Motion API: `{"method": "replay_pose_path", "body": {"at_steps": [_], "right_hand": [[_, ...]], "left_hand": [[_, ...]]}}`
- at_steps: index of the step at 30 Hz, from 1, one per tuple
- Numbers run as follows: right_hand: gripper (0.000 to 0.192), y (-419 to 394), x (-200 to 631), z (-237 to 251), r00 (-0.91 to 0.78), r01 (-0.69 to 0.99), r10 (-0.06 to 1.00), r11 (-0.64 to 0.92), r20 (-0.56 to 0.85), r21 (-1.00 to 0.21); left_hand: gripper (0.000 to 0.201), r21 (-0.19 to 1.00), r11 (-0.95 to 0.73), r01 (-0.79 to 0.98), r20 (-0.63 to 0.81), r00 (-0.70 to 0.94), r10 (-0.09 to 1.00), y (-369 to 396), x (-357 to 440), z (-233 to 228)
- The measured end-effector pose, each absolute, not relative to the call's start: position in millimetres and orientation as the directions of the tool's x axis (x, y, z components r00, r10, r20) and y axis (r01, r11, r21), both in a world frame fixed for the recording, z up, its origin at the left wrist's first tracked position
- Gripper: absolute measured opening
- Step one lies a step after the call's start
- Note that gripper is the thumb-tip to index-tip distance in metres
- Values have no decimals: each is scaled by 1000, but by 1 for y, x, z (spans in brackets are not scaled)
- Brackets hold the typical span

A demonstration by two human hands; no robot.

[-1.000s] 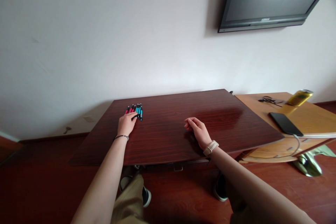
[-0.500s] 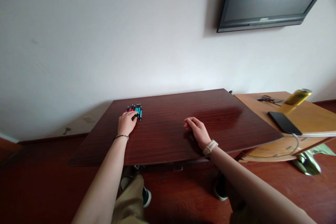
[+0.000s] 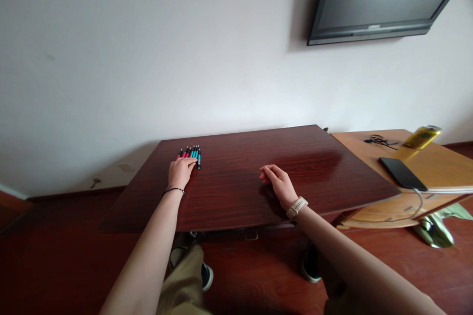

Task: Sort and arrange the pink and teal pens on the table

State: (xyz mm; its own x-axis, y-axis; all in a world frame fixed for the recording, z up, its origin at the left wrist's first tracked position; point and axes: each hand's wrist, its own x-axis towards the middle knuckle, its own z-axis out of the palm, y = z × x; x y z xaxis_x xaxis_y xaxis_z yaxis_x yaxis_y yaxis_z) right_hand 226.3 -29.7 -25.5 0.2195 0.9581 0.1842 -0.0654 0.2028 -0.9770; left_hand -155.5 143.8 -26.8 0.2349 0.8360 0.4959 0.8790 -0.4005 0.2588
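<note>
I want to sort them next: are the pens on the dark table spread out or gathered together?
Gathered. The pens lie side by side in one tight row on the dark table, under the left hand's fingertips.

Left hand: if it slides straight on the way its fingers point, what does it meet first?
The left hand points toward the wall, its fingertips already at the row of pens; those come first. Beyond them is bare table, then the wall.

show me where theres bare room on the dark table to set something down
Bare wood lies between the left hand and right hand, and from the right hand to the dark table's right edge. It is crowded only at the far left, where the pens lie under the left fingertips.
</note>
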Motion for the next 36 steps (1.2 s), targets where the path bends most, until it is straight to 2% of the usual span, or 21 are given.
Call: {"method": "replay_pose_path", "body": {"at_steps": [10, 19, 26, 36], "right_hand": [[40, -30, 226, -28, 216, -44, 957, 208, 194, -977], [35, -30, 225, -22, 209, -53, 959, 206, 191, -977], [34, -32, 225, -20, 211, -59, 960, 199, 183, -978], [34, -31, 225, -21, 204, -53, 960, 204, 190, -977]], "left_hand": [[25, 167, -367, 915, 494, 245, 835, 142, -151, -26], [32, 225, -398, 889, 507, 243, 827, 134, -148, -21], [35, 204, -481, 853, 481, 341, 808, 129, -147, -22], [30, 226, -513, 828, 506, 350, 788, 141, -153, -33]]}}
